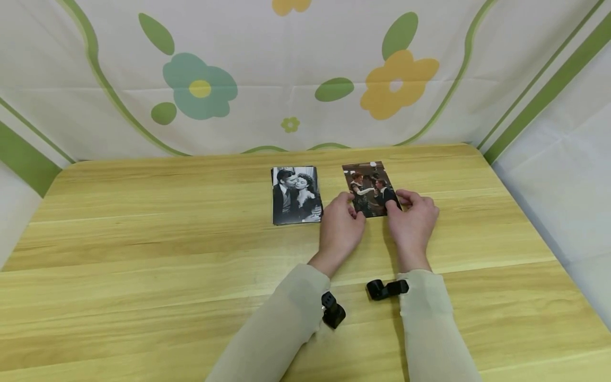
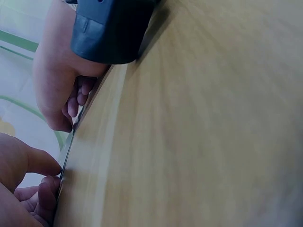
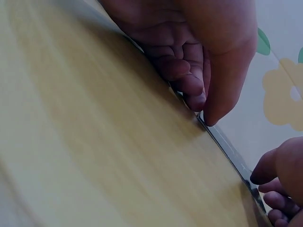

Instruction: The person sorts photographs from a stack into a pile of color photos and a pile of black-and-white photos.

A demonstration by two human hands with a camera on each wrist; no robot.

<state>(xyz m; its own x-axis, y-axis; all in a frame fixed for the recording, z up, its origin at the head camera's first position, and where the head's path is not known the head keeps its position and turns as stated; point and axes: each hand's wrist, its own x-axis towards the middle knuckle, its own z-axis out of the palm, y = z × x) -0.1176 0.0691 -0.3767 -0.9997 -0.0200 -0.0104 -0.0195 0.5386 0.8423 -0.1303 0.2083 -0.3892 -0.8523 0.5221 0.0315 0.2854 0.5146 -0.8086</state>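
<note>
A colour photo card (image 1: 369, 193) lies near the back of the table, showing two people in a dark interior. Both hands hold it at its near corners. My left hand (image 1: 341, 220) pinches the left side, and its thumb sits at the card's edge in the left wrist view. On the other side, my right hand (image 1: 414, 217) grips the near right corner with the thumb on top; in the right wrist view the right thumb (image 3: 225, 94) and fingers meet at the thin edge. Left of the hands lies a small stack of photo cards (image 1: 297, 195), topped by a black-and-white picture of a couple.
The wooden table (image 1: 143, 276) has its back edge close behind the cards. A pale curtain (image 1: 267, 69) with printed flowers hangs behind it. Black wrist cameras (image 1: 387, 289) sit on the insides of both sleeves, close to one another above the tabletop.
</note>
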